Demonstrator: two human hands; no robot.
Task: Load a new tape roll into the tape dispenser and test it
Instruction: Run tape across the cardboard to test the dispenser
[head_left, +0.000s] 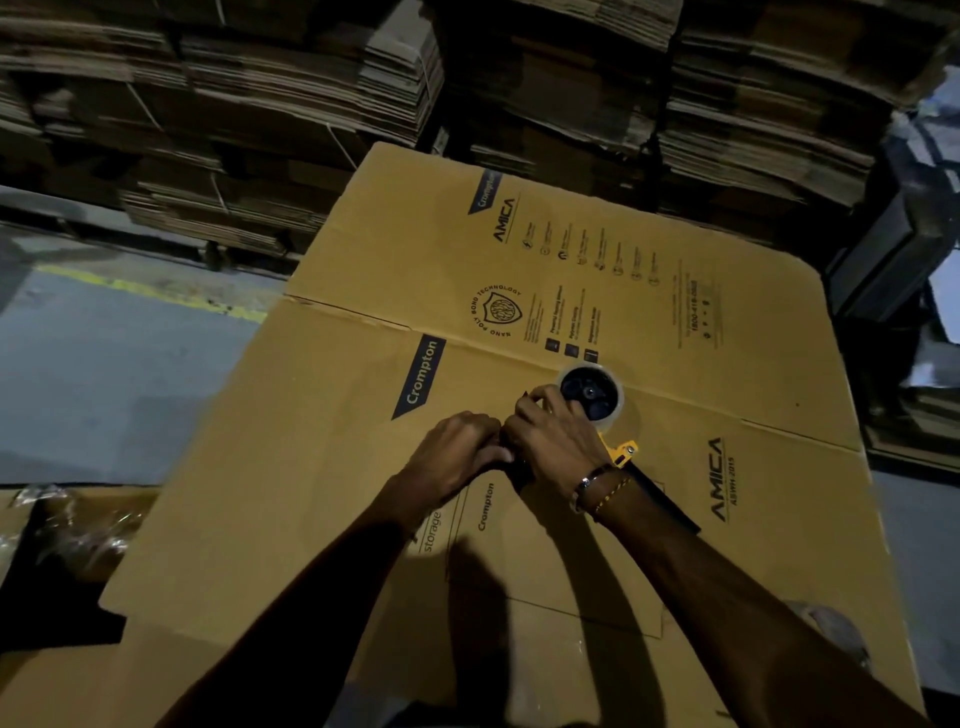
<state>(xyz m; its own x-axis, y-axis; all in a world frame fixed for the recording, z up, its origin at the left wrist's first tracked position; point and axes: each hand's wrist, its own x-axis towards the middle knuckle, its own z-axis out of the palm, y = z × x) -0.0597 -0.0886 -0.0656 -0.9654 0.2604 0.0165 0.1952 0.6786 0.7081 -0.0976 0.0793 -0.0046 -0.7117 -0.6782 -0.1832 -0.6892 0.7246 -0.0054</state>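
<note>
Tape roll (597, 397) sits on our dispenser (623, 452); both hands (558, 441) pinch at its front, threading likely unfinished, testing ahead.

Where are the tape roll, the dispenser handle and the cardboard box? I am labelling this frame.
tape roll (591, 391): head view, on its dark hub.
dispenser handle (670, 503): head view, on the black grip.
cardboard box (311, 467): head view, on bare top panel.

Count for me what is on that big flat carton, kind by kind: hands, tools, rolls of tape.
Hands: 2, the left hand and the right hand
Tape dispenser: 1
Tape roll: 1, clear, seated on the dispenser
Total: 4, all on the flat carton
</note>
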